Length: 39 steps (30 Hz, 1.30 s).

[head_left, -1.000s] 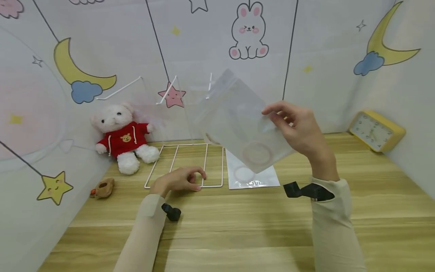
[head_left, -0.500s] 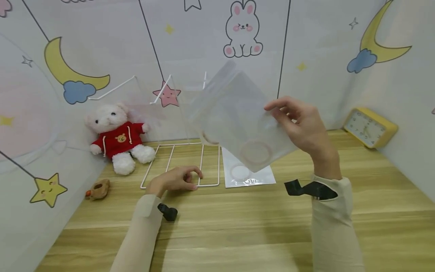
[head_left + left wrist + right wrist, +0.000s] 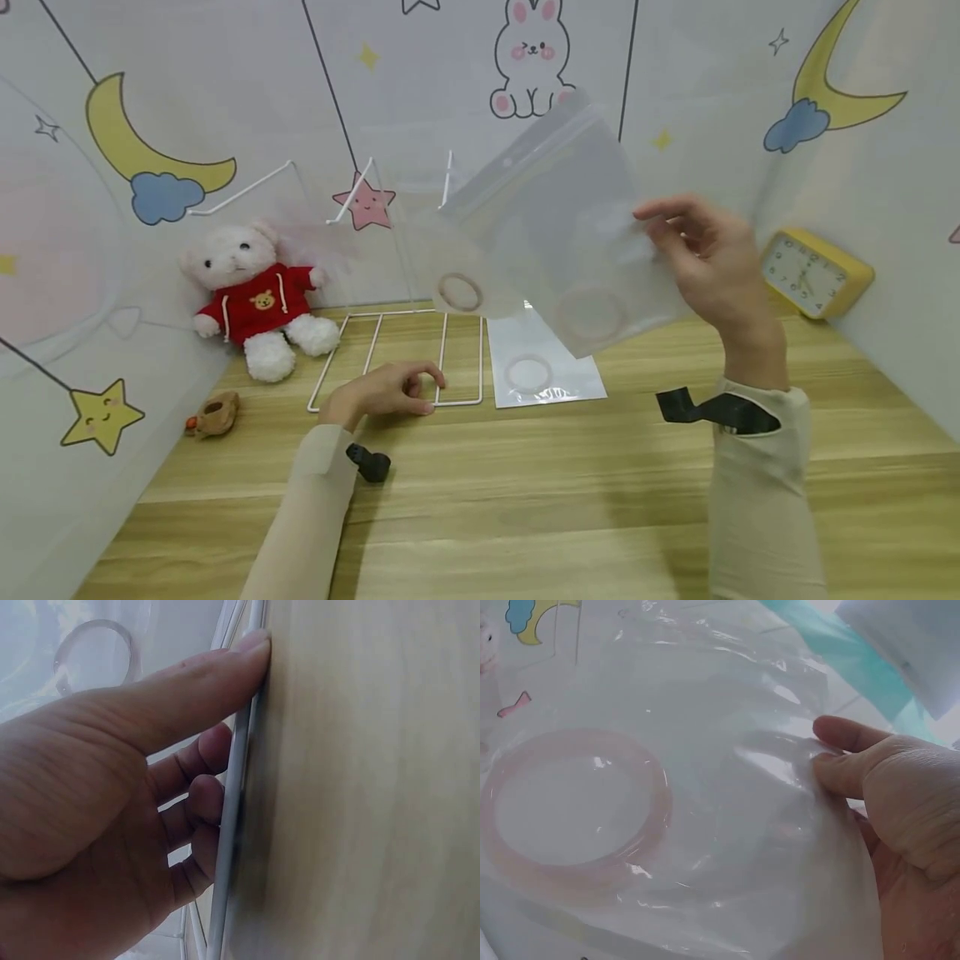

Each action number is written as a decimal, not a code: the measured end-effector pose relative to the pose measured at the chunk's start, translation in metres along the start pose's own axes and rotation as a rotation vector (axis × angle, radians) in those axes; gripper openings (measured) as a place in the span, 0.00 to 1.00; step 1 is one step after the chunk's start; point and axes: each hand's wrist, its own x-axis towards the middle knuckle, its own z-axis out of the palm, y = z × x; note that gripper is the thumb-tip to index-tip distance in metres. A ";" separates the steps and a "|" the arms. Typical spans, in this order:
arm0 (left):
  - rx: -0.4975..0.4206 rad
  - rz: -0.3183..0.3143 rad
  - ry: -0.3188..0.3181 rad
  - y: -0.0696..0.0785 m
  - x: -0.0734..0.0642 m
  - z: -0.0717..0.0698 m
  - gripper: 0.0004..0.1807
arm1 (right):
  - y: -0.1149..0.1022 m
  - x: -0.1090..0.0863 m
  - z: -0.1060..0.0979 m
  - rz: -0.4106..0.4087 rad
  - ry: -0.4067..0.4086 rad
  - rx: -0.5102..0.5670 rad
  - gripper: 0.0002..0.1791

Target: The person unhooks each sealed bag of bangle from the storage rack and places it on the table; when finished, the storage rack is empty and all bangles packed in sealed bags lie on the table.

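Observation:
My right hand [image 3: 708,262] pinches a see-through zip bag [image 3: 540,208] by its side edge, between thumb and fingers. The bag hangs tilted in the air, with its zip strip at the upper left. A pale pink ring, like a bangle [image 3: 660,799], lies inside near the bottom corner. On the left, my left hand [image 3: 386,390] holds the front bar of a white wire rack [image 3: 481,358]. In the left wrist view its thumb and curled fingertips meet at that bar [image 3: 238,765]. Partly behind the held bag shows another clear bag with a brownish ring [image 3: 460,292].
A flat bag with a ring, a white bag [image 3: 577,379], lies on the wooden table [image 3: 510,500] right of the rack. White rods [image 3: 255,187] rise at the back. A teddy bear [image 3: 262,300], a small brown toy [image 3: 216,415] and a yellow clock [image 3: 813,271] stand around.
My right hand has moved to the right and slightly up, carrying the bag and turning it. The brownish ring behind now shows fully. My left hand stays at the rack's front bar.

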 end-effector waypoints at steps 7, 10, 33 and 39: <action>0.004 0.006 0.011 -0.001 0.000 -0.005 0.17 | 0.006 0.003 -0.008 0.009 0.057 -0.069 0.09; 0.004 0.002 0.017 -0.001 -0.002 -0.007 0.17 | 0.010 0.003 -0.012 0.022 0.065 -0.080 0.09; -0.001 0.017 0.010 -0.003 -0.001 -0.005 0.17 | 0.049 -0.013 -0.031 0.227 -0.054 -0.238 0.10; -0.009 0.020 -0.001 -0.003 0.002 0.000 0.17 | 0.059 -0.018 -0.033 0.274 -0.064 -0.273 0.10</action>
